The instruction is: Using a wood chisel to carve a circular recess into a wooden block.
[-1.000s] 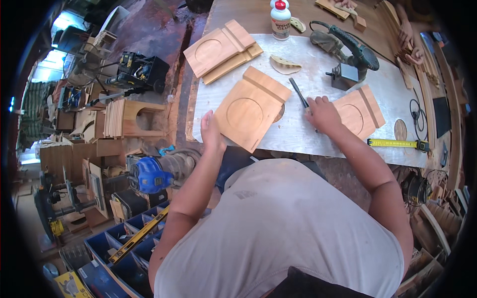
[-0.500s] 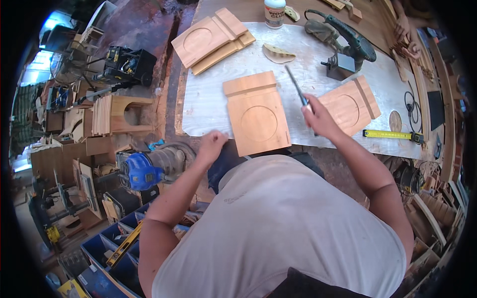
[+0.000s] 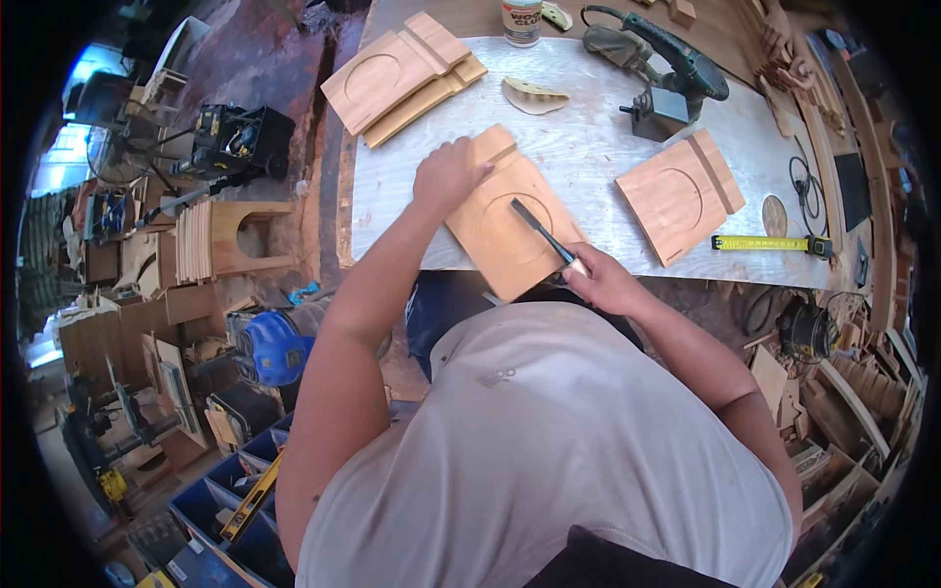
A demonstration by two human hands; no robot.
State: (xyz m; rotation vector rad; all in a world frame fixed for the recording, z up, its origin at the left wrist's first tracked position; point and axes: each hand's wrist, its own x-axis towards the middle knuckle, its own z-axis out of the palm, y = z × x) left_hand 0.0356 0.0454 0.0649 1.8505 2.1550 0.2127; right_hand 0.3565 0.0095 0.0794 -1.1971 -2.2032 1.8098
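A wooden board with a round recess (image 3: 510, 230) lies at the near edge of the pale workbench (image 3: 608, 147). My left hand (image 3: 446, 174) presses flat on the board's far left corner. My right hand (image 3: 600, 279) grips the handle of a dark chisel (image 3: 541, 230), whose blade points up and left across the round recess.
A second recessed board (image 3: 678, 196) lies to the right, with a yellow tape measure (image 3: 769, 243) beyond it. A stack of similar boards (image 3: 402, 78) sits at the far left. A power sander (image 3: 659, 69) and a glue bottle (image 3: 521, 22) stand at the back. Tools and boxes crowd the floor left.
The board has turned and slid toward the bench's near edge. My left hand moved from the bench edge onto its corner. My right hand brought the chisel over the recess.
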